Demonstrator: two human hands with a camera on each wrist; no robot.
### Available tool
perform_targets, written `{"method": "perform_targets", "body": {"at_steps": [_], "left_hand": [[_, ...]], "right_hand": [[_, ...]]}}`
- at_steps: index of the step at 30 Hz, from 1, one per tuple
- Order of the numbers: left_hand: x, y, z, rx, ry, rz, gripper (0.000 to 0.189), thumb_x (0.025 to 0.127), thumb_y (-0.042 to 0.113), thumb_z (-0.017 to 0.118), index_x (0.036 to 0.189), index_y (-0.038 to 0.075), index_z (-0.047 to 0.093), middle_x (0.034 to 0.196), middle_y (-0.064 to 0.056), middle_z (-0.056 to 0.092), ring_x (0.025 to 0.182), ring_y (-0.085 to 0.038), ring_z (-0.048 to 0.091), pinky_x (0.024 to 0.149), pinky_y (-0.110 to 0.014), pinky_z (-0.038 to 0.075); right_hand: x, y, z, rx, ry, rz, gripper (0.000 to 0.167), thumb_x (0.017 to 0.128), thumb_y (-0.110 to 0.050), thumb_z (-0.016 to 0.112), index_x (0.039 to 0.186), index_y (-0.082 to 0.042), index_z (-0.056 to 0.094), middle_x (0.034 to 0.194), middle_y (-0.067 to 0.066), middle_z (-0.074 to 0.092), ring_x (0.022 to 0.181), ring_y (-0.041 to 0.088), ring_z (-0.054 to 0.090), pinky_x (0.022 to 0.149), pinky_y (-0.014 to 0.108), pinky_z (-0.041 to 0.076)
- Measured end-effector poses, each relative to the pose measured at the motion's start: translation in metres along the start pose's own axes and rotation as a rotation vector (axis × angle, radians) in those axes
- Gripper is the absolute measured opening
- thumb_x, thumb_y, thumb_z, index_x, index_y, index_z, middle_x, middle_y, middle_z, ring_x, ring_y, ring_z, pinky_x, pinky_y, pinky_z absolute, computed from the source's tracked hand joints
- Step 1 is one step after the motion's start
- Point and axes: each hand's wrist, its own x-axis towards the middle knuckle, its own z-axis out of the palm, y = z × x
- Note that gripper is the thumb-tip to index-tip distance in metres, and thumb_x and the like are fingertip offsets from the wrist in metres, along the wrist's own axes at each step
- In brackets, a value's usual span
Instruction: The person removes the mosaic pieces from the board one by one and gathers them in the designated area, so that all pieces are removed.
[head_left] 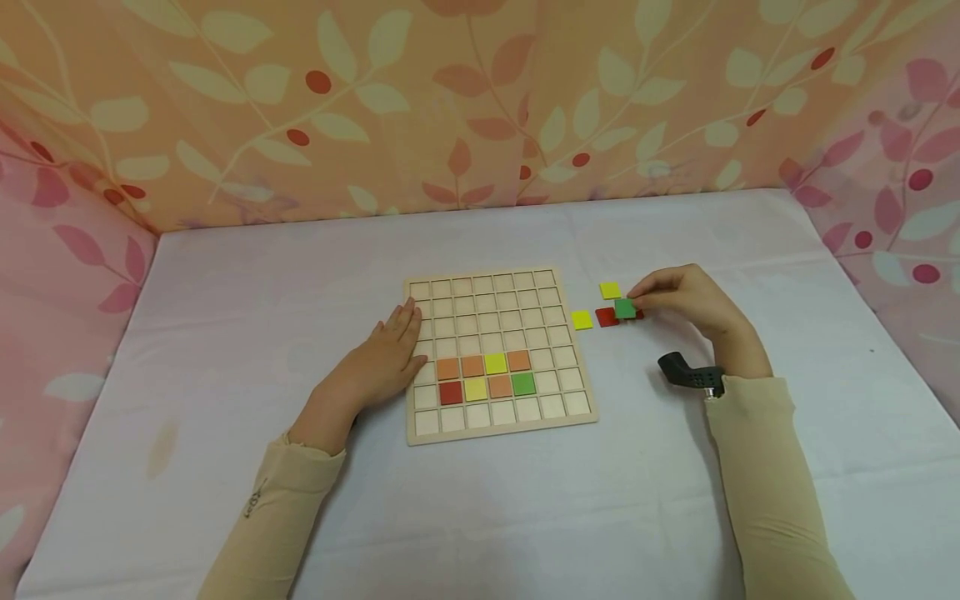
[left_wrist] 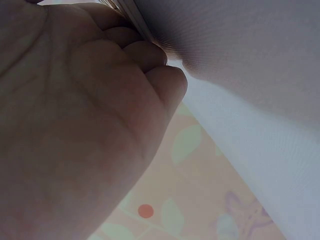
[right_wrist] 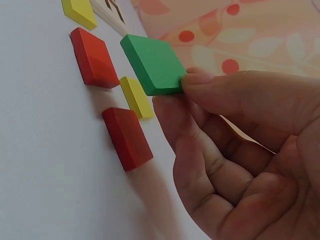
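Note:
Between thumb and fingers my right hand (head_left: 686, 302) pinches a green square tile (right_wrist: 154, 65), held just above the table. Below and around it lie a red tile (right_wrist: 95, 59), a second red tile (right_wrist: 128, 139) and two yellow tiles, one (head_left: 610, 290) behind and one (head_left: 582, 320) by the board's edge. My left hand (head_left: 386, 354) rests with its fingers on the left rim of the wooden grid board (head_left: 502, 432). Several tiles sit in two rows of the board: orange, yellow, red and a green one (head_left: 523, 383). The left wrist view shows mostly the palm (left_wrist: 75, 125).
A white cloth (head_left: 525, 508) covers the table. Patterned curtains (head_left: 465, 100) stand along the back and both sides. A black device (head_left: 686, 372) is attached at the right wrist, close to the sleeve cuff.

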Motion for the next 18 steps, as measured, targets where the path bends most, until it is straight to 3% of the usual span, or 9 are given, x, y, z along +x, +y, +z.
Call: {"method": "perform_targets", "body": {"at_steps": [18], "left_hand": [[0.002,-0.002,0.004,0.005,-0.007,0.002,0.068,0.101,0.028,0.041,0.148,-0.006,0.004,0.156,-0.019,-0.005,0.143,-0.033,-0.003,0.113,-0.050,0.009]], "right_hand": [[-0.002,0.011,-0.013,-0.021,0.034,-0.012,0.018,0.085,-0.005,0.068,0.099,0.008,0.069,0.083,-0.001,0.069,0.076,0.019,0.060,0.070,0.025,0.051]]}}
